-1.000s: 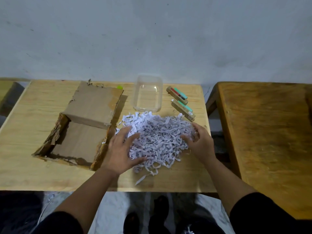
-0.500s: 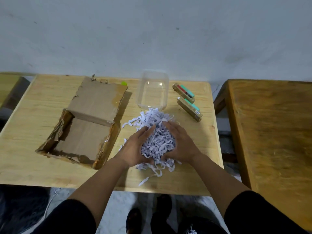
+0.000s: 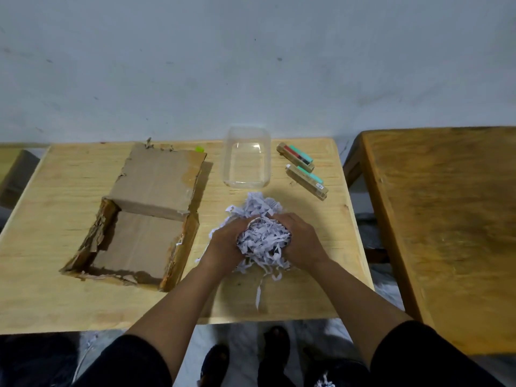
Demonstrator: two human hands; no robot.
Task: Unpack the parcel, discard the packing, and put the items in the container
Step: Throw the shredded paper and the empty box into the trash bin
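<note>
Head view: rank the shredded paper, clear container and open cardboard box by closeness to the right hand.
From the right hand:
1. Shredded paper, bunched between both hands, touching it.
2. Clear container, behind the paper toward the wall.
3. Open cardboard box, far left, beyond the left hand.

Both arms reach forward from black sleeves, forearms bare, and converge toward the middle so that the wrists angle inward. The left hand (image 3: 226, 241) lies palm inward and toward the right, fingers curled around the left side of a wad of shredded paper (image 3: 262, 238), while the right hand (image 3: 300, 241) mirrors it, palm turned left, knuckles up and fingers wrapped over the wad's right side. The two hands press toward each other with the wad squeezed between them, fingertips nearly meeting over its far edge.
</note>
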